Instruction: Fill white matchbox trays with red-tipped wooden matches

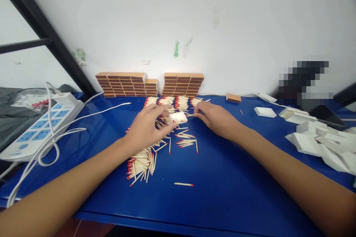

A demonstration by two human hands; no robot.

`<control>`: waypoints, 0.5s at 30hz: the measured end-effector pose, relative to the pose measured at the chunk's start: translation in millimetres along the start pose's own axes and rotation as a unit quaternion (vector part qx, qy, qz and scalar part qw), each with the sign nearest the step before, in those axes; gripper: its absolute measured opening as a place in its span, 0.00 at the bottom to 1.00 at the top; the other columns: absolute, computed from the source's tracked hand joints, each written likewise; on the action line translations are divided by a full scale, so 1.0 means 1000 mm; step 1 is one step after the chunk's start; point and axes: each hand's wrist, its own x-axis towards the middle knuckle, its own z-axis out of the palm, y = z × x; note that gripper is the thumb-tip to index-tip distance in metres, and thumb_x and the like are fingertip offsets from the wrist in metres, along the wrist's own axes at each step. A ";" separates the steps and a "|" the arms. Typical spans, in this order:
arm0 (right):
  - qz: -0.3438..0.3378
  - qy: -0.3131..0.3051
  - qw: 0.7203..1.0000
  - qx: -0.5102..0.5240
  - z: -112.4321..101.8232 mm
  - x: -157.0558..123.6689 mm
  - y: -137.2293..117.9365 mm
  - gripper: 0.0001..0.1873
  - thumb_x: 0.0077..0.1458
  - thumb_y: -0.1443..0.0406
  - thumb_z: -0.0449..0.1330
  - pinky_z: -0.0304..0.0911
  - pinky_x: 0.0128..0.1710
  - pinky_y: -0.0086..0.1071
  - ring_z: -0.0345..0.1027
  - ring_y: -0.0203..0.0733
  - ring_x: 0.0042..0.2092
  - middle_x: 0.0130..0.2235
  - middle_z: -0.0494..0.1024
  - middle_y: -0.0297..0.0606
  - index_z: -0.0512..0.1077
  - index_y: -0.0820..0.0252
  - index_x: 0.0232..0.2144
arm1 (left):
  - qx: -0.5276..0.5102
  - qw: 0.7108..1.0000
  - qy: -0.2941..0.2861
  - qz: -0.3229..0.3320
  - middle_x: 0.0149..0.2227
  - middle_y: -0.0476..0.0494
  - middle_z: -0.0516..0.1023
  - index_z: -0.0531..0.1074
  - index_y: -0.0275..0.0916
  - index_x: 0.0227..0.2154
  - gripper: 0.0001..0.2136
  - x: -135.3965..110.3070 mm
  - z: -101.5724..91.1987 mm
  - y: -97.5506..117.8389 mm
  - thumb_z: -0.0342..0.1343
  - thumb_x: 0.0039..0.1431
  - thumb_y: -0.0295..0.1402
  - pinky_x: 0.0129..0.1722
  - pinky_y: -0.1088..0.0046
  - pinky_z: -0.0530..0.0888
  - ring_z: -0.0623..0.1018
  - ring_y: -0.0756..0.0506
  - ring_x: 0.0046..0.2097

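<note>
Left grip [147, 126] clasped white inner tray [179, 117]; right grip [214, 118] pinched single match [190, 115] at tray's 3 o'clock edge. Blue tabletop [222, 177] carried everything. Matchbox stacks [150, 85] stood at 12 o'clock against wall. Loose match heap [144, 161] lay at tray's 7 o'clock, beside left wrist.

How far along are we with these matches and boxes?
Looks done: two stacks of closed matchboxes against the wall. In hand: the left hand holds a white tray while the right hand holds a match at its edge. Left: a big heap of loose matches and a pile of spare trays on the blue table.
</note>
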 end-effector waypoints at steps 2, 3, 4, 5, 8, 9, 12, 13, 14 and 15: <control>-0.005 0.004 1.000 0.012 0.000 0.000 -0.001 0.06 0.69 0.64 0.53 0.59 0.38 0.34 0.68 0.42 0.38 0.38 0.76 0.40 0.67 0.58 0.37 | 0.000 1.000 -0.005 0.003 0.45 0.43 0.83 0.72 0.40 0.57 0.23 0.000 0.000 0.000 0.64 0.62 0.44 0.54 0.58 0.78 0.81 0.41 0.49; -0.008 0.006 1.000 0.018 0.001 0.000 -0.002 0.06 0.68 0.64 0.54 0.59 0.38 0.33 0.67 0.41 0.37 0.37 0.76 0.39 0.67 0.58 0.37 | -0.001 1.000 -0.008 0.003 0.45 0.43 0.83 0.72 0.39 0.56 0.23 0.000 0.000 0.000 0.64 0.62 0.45 0.54 0.58 0.78 0.81 0.41 0.49; -0.013 0.008 1.000 0.024 0.001 0.000 -0.002 0.06 0.68 0.64 0.55 0.59 0.37 0.33 0.67 0.41 0.36 0.36 0.76 0.39 0.67 0.58 0.36 | -0.002 1.000 -0.009 -0.001 0.45 0.43 0.84 0.73 0.39 0.56 0.23 0.000 0.000 -0.001 0.64 0.62 0.45 0.54 0.58 0.78 0.81 0.41 0.49; -0.017 0.009 0.999 0.030 0.002 0.000 -0.002 0.06 0.67 0.63 0.56 0.59 0.37 0.32 0.67 0.40 0.36 0.36 0.76 0.38 0.68 0.58 0.36 | -0.001 1.000 -0.008 -0.006 0.45 0.43 0.84 0.73 0.39 0.56 0.23 0.000 0.000 -0.001 0.64 0.62 0.46 0.54 0.57 0.78 0.81 0.41 0.49; -0.026 0.017 0.998 0.047 0.005 0.000 -0.002 0.05 0.66 0.64 0.58 0.60 0.37 0.32 0.67 0.39 0.35 0.35 0.76 0.38 0.70 0.58 0.36 | 0.002 1.000 -0.002 -0.028 0.44 0.44 0.84 0.73 0.40 0.55 0.22 0.001 0.001 -0.002 0.64 0.62 0.46 0.55 0.56 0.78 0.81 0.41 0.50; -0.025 0.024 0.998 0.051 0.005 0.000 -0.001 0.04 0.65 0.64 0.58 0.61 0.37 0.32 0.68 0.39 0.35 0.36 0.77 0.38 0.71 0.58 0.39 | 0.002 0.999 0.001 -0.033 0.45 0.44 0.84 0.73 0.40 0.54 0.22 0.001 0.001 -0.001 0.64 0.62 0.45 0.55 0.56 0.78 0.81 0.41 0.51; -0.021 0.045 0.997 0.060 0.007 0.000 0.000 0.11 0.65 0.65 0.58 0.64 0.39 0.33 0.69 0.40 0.37 0.38 0.77 0.39 0.71 0.61 0.49 | 0.003 0.999 0.005 -0.036 0.46 0.44 0.84 0.73 0.41 0.54 0.22 0.001 0.001 -0.001 0.64 0.62 0.45 0.54 0.56 0.78 0.81 0.40 0.51; -0.022 0.048 0.997 0.061 0.007 0.000 0.000 0.12 0.66 0.64 0.58 0.64 0.40 0.33 0.69 0.40 0.37 0.38 0.77 0.39 0.72 0.61 0.49 | 0.003 0.999 0.007 -0.035 0.46 0.44 0.84 0.73 0.41 0.54 0.22 0.001 0.001 -0.001 0.65 0.62 0.45 0.54 0.55 0.78 0.81 0.40 0.51; -0.025 0.050 0.997 0.061 0.007 0.000 0.000 0.11 0.66 0.64 0.57 0.64 0.41 0.34 0.70 0.40 0.37 0.38 0.77 0.39 0.74 0.60 0.48 | 0.003 0.999 0.008 -0.032 0.46 0.44 0.84 0.73 0.41 0.55 0.22 0.001 0.001 -0.001 0.65 0.62 0.45 0.55 0.55 0.78 0.81 0.40 0.51; -0.026 0.050 0.997 0.061 0.007 0.000 0.000 0.10 0.67 0.63 0.57 0.64 0.41 0.34 0.69 0.40 0.38 0.38 0.77 0.39 0.76 0.59 0.46 | 0.002 0.999 0.008 -0.031 0.45 0.44 0.84 0.72 0.41 0.55 0.23 0.001 0.002 -0.001 0.65 0.62 0.45 0.55 0.55 0.78 0.81 0.40 0.51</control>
